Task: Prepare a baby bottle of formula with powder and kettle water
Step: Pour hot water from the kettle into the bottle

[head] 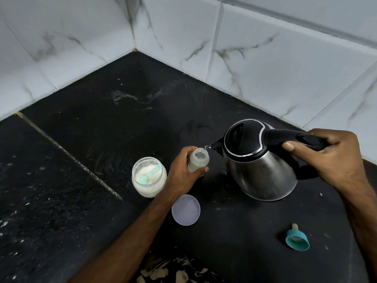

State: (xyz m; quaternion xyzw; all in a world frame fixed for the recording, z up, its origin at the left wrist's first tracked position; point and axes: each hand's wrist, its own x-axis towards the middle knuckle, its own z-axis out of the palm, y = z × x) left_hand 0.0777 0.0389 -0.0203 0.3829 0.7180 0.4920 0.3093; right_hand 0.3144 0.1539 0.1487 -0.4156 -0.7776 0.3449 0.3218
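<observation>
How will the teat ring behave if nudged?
The teat ring lies on its side on the counter, so it will likely roll in an arc. Small plastic, probably light and easily skidding. The teat tip looks soft and may flex.

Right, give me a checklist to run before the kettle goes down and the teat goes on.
1. Spout over bottle mouth: ok, kettle spout sits at the rim.
2. Bottle steadied: ok, left hand wraps it.
3. Kettle grip: ok, right hand around the handle.
4. Water level in bottle: cannot tell.
5. Teat ring ready: ok, lying on the counter.
6. Powder jar closed: not ok, lid beside it.
</observation>
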